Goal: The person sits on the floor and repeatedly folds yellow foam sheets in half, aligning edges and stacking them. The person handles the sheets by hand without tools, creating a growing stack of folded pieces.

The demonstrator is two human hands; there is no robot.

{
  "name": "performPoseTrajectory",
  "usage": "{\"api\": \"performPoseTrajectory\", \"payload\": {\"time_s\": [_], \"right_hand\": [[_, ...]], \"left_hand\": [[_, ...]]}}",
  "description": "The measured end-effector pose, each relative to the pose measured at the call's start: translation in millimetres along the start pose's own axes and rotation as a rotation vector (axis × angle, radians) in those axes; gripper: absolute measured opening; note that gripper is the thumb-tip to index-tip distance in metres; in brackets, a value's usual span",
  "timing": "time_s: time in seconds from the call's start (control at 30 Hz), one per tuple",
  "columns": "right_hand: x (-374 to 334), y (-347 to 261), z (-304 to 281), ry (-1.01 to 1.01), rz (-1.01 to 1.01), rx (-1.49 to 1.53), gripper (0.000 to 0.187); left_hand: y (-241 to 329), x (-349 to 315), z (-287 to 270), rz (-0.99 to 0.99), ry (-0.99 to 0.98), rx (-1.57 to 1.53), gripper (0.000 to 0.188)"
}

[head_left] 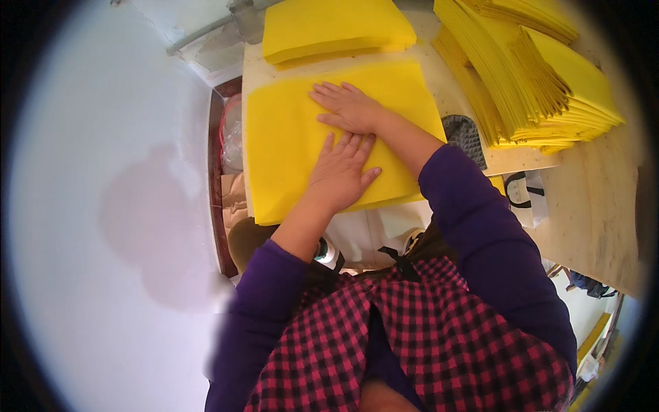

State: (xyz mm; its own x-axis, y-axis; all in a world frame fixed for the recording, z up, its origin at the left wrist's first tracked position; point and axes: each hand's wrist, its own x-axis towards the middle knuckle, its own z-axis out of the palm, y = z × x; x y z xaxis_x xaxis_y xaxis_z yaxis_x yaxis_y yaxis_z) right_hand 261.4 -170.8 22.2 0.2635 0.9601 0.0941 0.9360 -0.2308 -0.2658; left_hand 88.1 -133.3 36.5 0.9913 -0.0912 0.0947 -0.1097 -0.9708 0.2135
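A stack of flat yellow fabric sheets [281, 151] lies in front of me on the wooden table, its near edge reaching the table's front. My left hand [341, 172] rests flat on the top sheet with fingers stretched forward. Just beyond it, my right hand [349, 108] lies flat too, fingers spread and pointing left. The left fingertips come up close against the right wrist and palm. Neither hand grips anything.
Behind the sheets sits another yellow stack [336, 27]. To the right, folded yellow pieces [522, 75] pile up high. A dark grey textured cloth [464, 137] lies between. A white wall [123, 137] runs along the left. Below the table stands a white bag [532, 199] with black handles.
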Motion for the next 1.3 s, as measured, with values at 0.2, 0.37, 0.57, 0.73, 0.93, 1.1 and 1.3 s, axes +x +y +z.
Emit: {"api": "performPoseTrajectory", "payload": {"time_s": [0.2, 0.37, 0.57, 0.73, 0.93, 1.1, 1.3], "right_hand": [[-14, 7, -20, 0.119, 0.163, 0.001, 0.067], [-58, 18, -27, -0.059, 0.369, -0.222, 0.067], [-61, 26, -10, 0.048, 0.341, -0.256, 0.068], [-61, 59, 6, 0.117, 0.226, -0.23, 0.062], [-61, 81, 6, 0.158, 0.036, -0.241, 0.057], [-57, 77, 3, 0.107, 0.106, -0.138, 0.061], [-55, 81, -3, 0.067, 0.091, -0.142, 0.064]], "left_hand": [[-2, -4, 3, 0.01, 0.01, 0.026, 0.064], [-2, -4, 6, 0.017, 0.036, 0.026, 0.062], [-4, -6, 8, 0.044, 0.085, 0.015, 0.061], [-4, -8, 7, 0.074, 0.293, -0.105, 0.058], [25, -30, -13, 0.14, 0.659, -0.303, 0.049], [83, -86, 16, 0.352, 0.655, -0.466, 0.039], [85, -124, 57, 0.381, 0.464, -0.595, 0.038]]}}
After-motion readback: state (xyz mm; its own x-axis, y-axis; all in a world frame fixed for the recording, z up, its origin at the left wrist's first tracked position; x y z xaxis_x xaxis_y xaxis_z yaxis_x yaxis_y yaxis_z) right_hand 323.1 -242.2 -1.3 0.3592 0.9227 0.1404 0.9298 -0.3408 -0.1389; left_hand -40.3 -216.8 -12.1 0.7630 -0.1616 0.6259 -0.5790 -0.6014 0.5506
